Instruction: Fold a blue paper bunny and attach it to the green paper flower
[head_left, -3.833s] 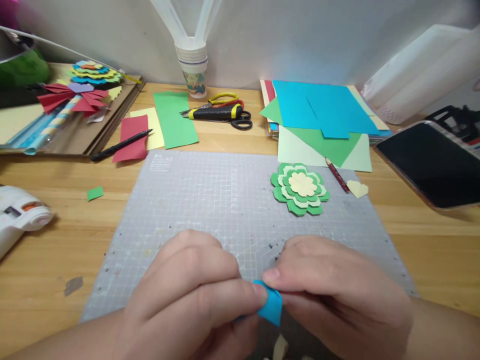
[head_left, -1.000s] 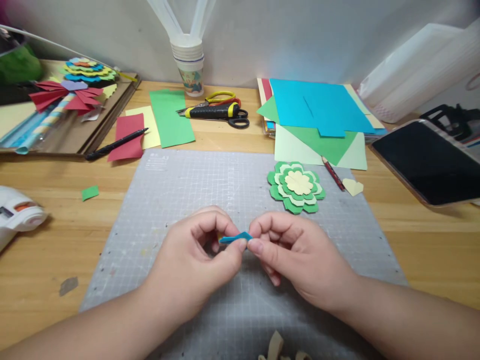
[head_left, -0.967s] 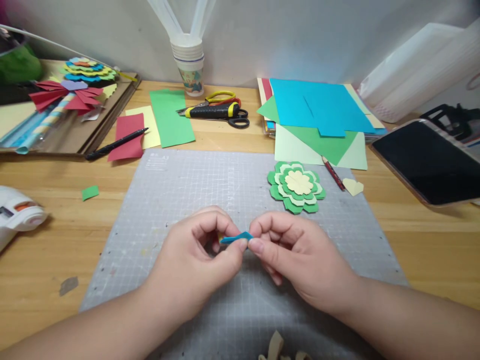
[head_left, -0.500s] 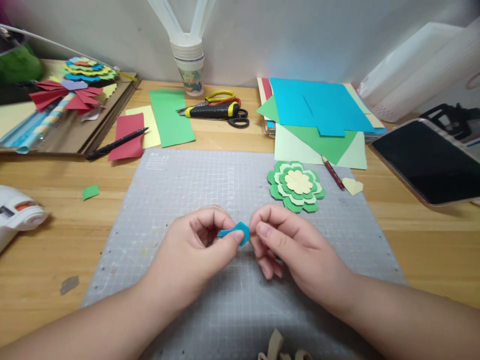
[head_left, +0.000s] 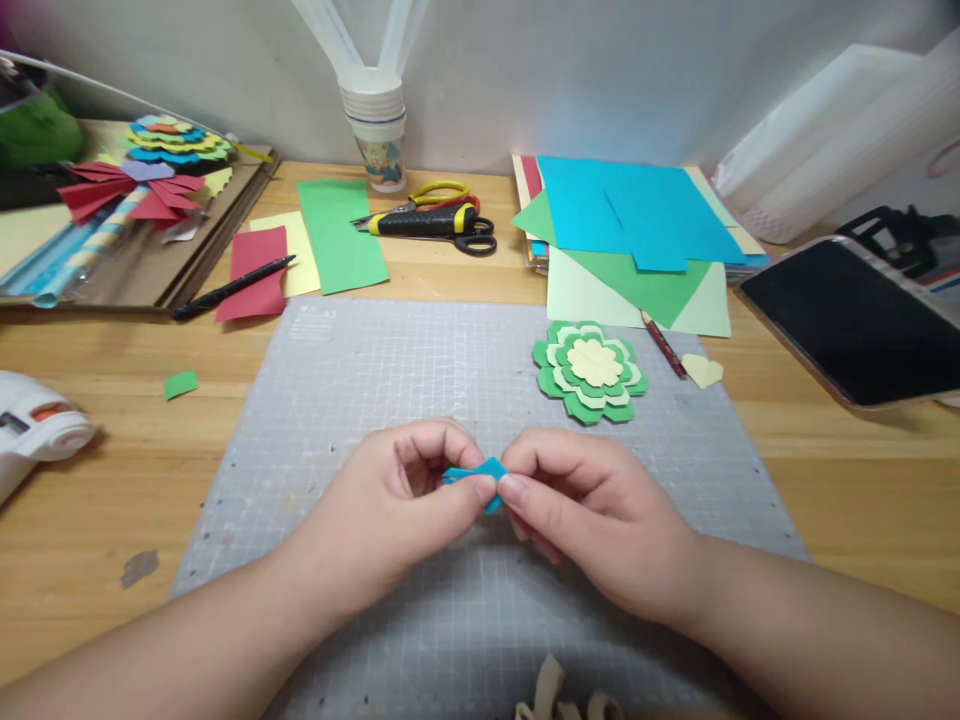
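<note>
A small folded piece of blue paper (head_left: 472, 473) is pinched between both hands above the grey cutting mat (head_left: 375, 360). My left hand (head_left: 397, 510) grips its left end with thumb and curled fingers. My right hand (head_left: 592, 510) pinches its right end, thumb tip against the left thumb. A layered green and cream paper flower (head_left: 590, 371) lies on the mat up and to the right of my hands.
Coloured paper sheets (head_left: 637, 215) are stacked at the back right, with a red pencil (head_left: 663, 343) and a cream heart (head_left: 703, 371) beside them. Scissors and a cutter (head_left: 439, 218), a pen (head_left: 232, 288), a glue gun (head_left: 37, 430), a phone (head_left: 855, 320) and paper cups (head_left: 379, 130) surround the mat.
The hands rose from the mat's near edge to its middle. In the last half second the right fingers closed back on the blue paper's right end and both hands dropped slightly.
</note>
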